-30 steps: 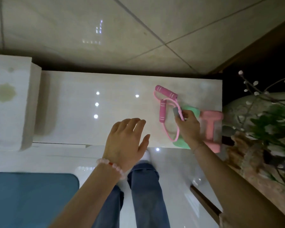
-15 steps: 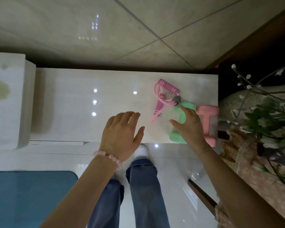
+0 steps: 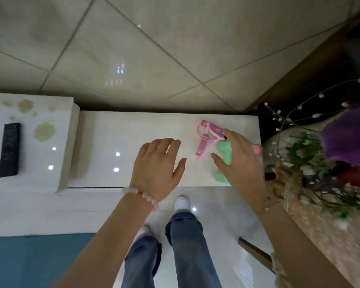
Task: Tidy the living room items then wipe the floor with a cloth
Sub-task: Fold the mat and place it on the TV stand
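**Rope and dumbbells at the right end of the surface**

The pink skipping rope (image 3: 202, 145) lies near the right end of the glossy white surface (image 3: 133, 129), its cord bunched in loose loops between two handles. One handle lies slantwise on the far side. The other has its long axis running roughly far to near, with its lower end toward the person. Just beside the rope on the right lies a green dumbbell (image 3: 223, 149), long axis also far to near, one head close to the front edge. A pink dumbbell (image 3: 258, 148) shows only as a rounded end past the right hand (image 3: 241, 161).

That hand hangs over the green dumbbell with its grip spread. The forefinger reaches toward the spot where the cord meets the far handle, though contact cannot be made out. The left hand (image 3: 156, 169) is over the bare middle of the surface, its grip also spread and holding nothing.

The rope should be light and limp, and its cord is likely to trail and snag, so both handles are best gathered together. The dumbbells look dense and rigid. Each is best taken round the narrow bar between its heads and lifted clear, since dragging could mark the gloss.
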`<state>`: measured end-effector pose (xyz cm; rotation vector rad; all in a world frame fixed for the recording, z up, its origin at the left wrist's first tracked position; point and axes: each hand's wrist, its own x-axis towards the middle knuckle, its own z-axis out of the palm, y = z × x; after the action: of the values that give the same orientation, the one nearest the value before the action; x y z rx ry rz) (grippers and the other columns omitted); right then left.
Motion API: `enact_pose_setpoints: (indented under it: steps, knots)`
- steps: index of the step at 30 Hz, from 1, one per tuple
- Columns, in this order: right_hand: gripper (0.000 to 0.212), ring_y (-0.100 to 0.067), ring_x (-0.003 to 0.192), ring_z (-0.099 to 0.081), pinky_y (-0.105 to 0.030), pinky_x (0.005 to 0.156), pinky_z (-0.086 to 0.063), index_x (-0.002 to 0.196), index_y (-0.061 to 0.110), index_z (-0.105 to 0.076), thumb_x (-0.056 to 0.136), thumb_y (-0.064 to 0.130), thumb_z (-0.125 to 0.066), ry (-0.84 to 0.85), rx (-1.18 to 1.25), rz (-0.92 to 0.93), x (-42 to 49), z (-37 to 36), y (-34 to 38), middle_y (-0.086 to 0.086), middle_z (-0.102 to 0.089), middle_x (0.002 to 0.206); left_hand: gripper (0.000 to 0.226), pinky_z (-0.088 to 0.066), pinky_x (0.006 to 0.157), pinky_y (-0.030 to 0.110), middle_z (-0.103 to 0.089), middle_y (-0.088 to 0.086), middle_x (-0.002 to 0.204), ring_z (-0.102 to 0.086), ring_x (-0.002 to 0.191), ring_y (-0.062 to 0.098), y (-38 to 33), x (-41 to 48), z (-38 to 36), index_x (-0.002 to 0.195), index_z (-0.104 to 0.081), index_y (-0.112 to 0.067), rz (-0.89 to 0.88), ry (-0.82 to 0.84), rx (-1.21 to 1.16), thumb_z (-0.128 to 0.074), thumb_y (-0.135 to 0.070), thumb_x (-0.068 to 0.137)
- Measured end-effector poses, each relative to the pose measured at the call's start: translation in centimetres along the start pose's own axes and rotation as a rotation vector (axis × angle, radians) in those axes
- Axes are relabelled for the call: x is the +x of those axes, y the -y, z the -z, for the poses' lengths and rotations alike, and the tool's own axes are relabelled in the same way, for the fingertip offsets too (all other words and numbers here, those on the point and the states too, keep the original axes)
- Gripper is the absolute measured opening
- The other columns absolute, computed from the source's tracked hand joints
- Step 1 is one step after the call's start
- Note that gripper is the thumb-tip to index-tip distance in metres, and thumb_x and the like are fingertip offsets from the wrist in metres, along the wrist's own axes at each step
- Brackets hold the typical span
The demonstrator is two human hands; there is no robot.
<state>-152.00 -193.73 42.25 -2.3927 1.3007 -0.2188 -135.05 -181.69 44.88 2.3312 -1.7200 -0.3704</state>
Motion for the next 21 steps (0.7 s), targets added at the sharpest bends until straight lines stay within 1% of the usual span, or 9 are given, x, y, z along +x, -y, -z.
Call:
enact_pose_setpoints:
  steps: [3,5,6,8,10,12,14,17,21]
  knots:
    - [0.062,-0.024,0.116,-0.052,-0.017,0.092,-0.024,0.131,0.011,-0.048,0.078,0.04,-0.063,-0.055,-0.053,0.059,-2.0,3.4,3.6,-0.007,-0.056,0.128,0.044,-0.051,0.081,0.039,-0.067,0.01,0.104,-0.064,0.092,0.029,-0.3,-1.6,4.1,0.111,-0.063,-0.007,-0.044,-0.057,0.01,-0.04,-0.036,0.087]
    - [0.063,-0.023,0.116,-0.052,-0.015,0.093,-0.022,0.131,0.012,-0.048,0.077,0.044,-0.056,-0.087,-0.053,0.082,-3.7,5.8,6.1,-0.006,-0.056,0.128,0.044,-0.051,0.08,0.039,-0.067,0.01,0.104,-0.063,0.091,0.028,-0.6,-2.9,7.2,0.11,-0.063,-0.007,-0.076,-0.105,0.024,-0.04,-0.036,0.086]
    - [0.063,-0.022,0.116,-0.052,-0.016,0.095,-0.025,0.132,0.013,-0.048,0.078,0.045,-0.054,-0.109,-0.05,0.098,-4.6,7.0,7.4,-0.005,-0.056,0.127,0.043,-0.051,0.08,0.039,-0.067,0.009,0.103,-0.063,0.091,0.028,-0.7,-3.7,8.8,0.109,-0.063,-0.008,-0.088,-0.124,0.034,-0.04,-0.036,0.086]
    - [0.063,-0.021,0.113,-0.054,-0.025,0.097,-0.035,0.132,0.013,-0.047,0.079,0.048,-0.05,-0.152,-0.033,0.13,-6.4,9.6,10.1,-0.005,-0.057,0.125,0.043,-0.05,0.08,0.039,-0.066,0.008,0.103,-0.063,0.091,0.028,-0.8,-5.3,12.1,0.108,-0.063,-0.008,-0.112,-0.169,0.047,-0.04,-0.037,0.086]
    - [0.063,-0.021,0.111,-0.055,-0.031,0.094,-0.044,0.131,0.012,-0.047,0.081,0.05,-0.048,-0.2,-0.005,0.146,-8.2,12.0,12.5,-0.005,-0.059,0.122,0.042,-0.049,0.081,0.038,-0.066,0.006,0.104,-0.062,0.093,0.027,-1.0,-7.0,15.4,0.108,-0.063,-0.009,-0.133,-0.211,0.065,-0.04,-0.037,0.086]
    - [0.062,-0.022,0.108,-0.056,-0.034,0.09,-0.05,0.131,0.011,-0.048,0.081,0.049,-0.048,-0.255,-0.004,0.145,-10.2,14.3,15.0,-0.005,-0.06,0.118,0.042,-0.046,0.08,0.037,-0.065,0.004,0.104,-0.06,0.092,0.026,-1.3,-9.1,18.5,0.108,-0.063,-0.01,-0.144,-0.259,0.092,-0.041,-0.038,0.085]
    - [0.062,-0.022,0.109,-0.055,-0.034,0.089,-0.049,0.131,0.012,-0.048,0.081,0.05,-0.049,-0.291,0.0,0.145,-11.9,16.5,17.2,-0.005,-0.06,0.117,0.043,-0.045,0.081,0.037,-0.065,0.004,0.105,-0.06,0.093,0.026,-1.7,-11.1,21.3,0.108,-0.063,-0.011,-0.155,-0.298,0.115,-0.041,-0.04,0.085]
    - [0.062,-0.02,0.111,-0.051,-0.034,0.092,-0.044,0.134,0.015,-0.045,0.081,0.046,-0.056,-0.318,0.043,0.135,-14.2,19.5,20.0,-0.004,-0.058,0.119,0.045,-0.042,0.085,0.037,-0.064,0.005,0.109,-0.059,0.1,0.027,-2.2,-13.7,24.6,0.109,-0.062,-0.011,-0.187,-0.35,0.126,-0.04,-0.041,0.085]
    - [0.063,-0.02,0.109,-0.052,-0.036,0.093,-0.046,0.133,0.016,-0.044,0.082,0.053,-0.044,-0.357,0.007,0.189,-16.5,22.1,22.5,-0.002,-0.057,0.119,0.045,-0.036,0.088,0.036,-0.063,0.005,0.112,-0.057,0.104,0.027,-2.5,-16.9,27.6,0.113,-0.06,-0.011,-0.223,-0.431,0.135,-0.041,-0.041,0.085]
